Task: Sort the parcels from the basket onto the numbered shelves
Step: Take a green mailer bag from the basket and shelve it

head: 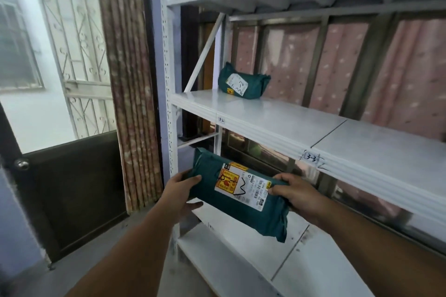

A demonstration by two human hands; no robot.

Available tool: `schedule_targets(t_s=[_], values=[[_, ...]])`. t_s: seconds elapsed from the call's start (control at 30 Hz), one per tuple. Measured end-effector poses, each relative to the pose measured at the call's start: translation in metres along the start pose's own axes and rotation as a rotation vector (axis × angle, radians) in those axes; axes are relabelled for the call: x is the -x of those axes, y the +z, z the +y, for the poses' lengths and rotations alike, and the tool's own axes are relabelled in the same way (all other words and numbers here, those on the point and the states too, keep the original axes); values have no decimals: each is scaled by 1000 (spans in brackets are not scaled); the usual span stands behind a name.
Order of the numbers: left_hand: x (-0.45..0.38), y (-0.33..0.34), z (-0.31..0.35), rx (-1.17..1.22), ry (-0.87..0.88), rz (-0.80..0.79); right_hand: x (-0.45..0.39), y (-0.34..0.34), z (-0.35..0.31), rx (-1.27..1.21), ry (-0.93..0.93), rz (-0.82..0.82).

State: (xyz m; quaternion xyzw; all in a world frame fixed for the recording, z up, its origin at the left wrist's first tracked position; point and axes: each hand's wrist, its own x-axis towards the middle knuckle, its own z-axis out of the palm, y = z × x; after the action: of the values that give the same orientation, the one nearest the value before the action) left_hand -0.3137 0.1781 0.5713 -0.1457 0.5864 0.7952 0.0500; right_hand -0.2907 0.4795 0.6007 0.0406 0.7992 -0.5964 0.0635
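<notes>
Here both hands grip the green parcel (241,196) (curtain (128,79) beside).

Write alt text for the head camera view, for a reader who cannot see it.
Both hands, left hand and right hand, hold a green parcel with a handwritten label in front of a white metal shelf rack. A second green parcel marked 3-2 lies on the shelf above, tagged 3-2 and 3-3.

Two teal parcels — the held one (241,202) with a white-and-orange label, another (243,83) at twelve o'clock — on white shelving (265,116), pink star-dotted curtain (342,65) behind.
</notes>
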Motion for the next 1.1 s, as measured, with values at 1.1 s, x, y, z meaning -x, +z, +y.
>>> schedule_targets(t_s=[1.1], values=[[217,180,-8,-411,178,-247,216,-243,5,64,-256,25]])
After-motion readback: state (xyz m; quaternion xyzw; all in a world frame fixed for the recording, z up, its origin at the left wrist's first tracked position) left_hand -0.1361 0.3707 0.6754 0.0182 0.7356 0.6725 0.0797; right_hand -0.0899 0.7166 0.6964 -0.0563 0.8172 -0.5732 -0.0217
